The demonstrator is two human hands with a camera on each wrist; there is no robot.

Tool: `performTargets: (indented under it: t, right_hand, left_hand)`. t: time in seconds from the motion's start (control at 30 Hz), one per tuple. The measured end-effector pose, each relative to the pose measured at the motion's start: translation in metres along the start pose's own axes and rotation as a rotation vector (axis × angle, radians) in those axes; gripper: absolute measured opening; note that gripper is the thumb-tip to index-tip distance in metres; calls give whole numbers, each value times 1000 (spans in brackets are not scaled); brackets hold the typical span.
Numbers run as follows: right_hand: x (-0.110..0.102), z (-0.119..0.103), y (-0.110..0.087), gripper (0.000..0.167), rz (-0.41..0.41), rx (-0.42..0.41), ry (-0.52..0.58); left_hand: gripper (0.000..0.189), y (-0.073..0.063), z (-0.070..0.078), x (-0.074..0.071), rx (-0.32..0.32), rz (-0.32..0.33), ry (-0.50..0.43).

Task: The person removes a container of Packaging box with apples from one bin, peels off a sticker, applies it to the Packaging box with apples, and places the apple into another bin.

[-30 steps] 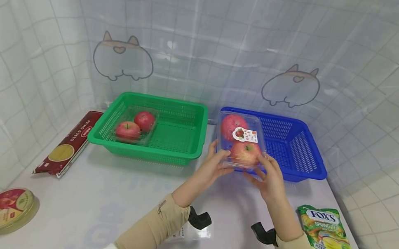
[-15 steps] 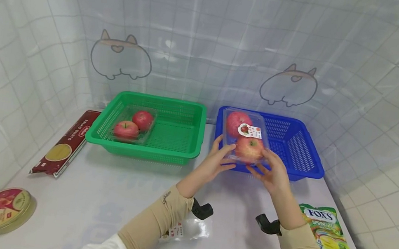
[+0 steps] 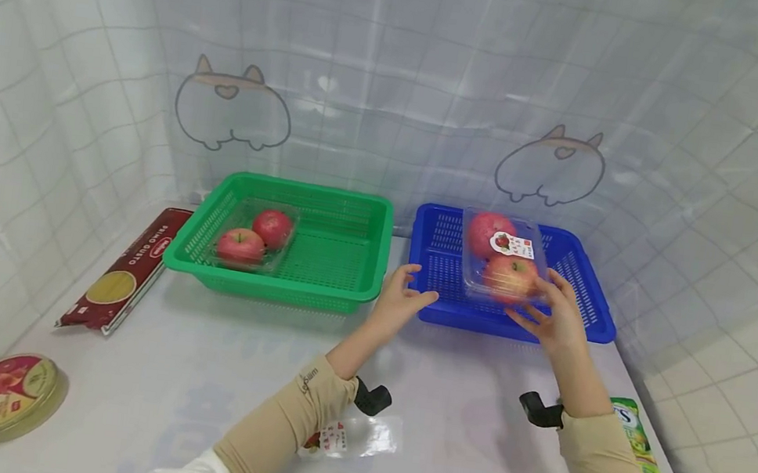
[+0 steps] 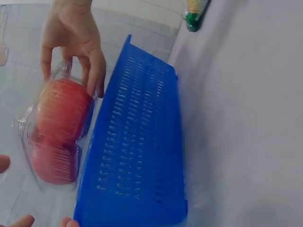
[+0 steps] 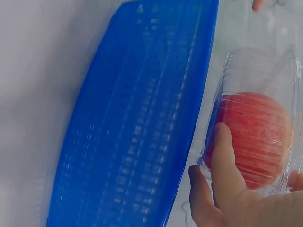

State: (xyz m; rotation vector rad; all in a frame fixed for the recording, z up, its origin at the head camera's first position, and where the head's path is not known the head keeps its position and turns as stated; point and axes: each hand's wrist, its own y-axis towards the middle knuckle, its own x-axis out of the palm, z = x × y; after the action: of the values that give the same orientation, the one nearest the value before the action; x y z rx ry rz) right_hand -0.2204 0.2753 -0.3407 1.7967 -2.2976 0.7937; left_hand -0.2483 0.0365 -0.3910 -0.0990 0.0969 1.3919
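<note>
My right hand (image 3: 557, 317) pinches the near right corner of a clear plastic box of apples (image 3: 512, 276), which it holds over the blue basket (image 3: 441, 311). Two red apples and a white label show through the lid. In the right wrist view, the thumb and fingers lie along the end of the box, beside one apple (image 5: 255, 137). My left hand (image 3: 395, 302) is off the box, near the blue basket's front left corner, thumb and fingers spread. Its fingertips (image 4: 71, 222) appear right at the basket's rim in the left wrist view.
A green basket (image 3: 343, 295) holding another box of apples (image 3: 243, 247) stands left of the blue one. Farther left lie a red pasta packet (image 3: 125, 276) and a round tin (image 3: 4, 396). A green candy bag (image 3: 652, 467) lies right; a clear labelled package (image 3: 361, 439) lies in front.
The box of apples has moved right, farther over the blue basket. My left hand has let go of it and stayed by the basket's left corner; the right hand still holds the box.
</note>
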Motion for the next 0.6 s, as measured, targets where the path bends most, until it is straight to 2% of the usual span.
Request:
performTargets:
  t: [0.17, 0.3, 0.47, 0.6]
  right_hand:
    - [-12, -9, 8, 69, 7, 12, -18]
    - [-21, -13, 18, 70, -16, -23, -87]
    - [-31, -19, 33, 66, -42, -62, -160]
    - [-39, -23, 42, 64, -33, -45, -181]
  left_hand:
    - [51, -1, -6, 2, 59, 48, 88]
    - [51, -1, -9, 2, 59, 81, 143]
    - [62, -1, -16, 2, 42, 57, 229]
    - [66, 0, -20, 3, 21, 18, 229]
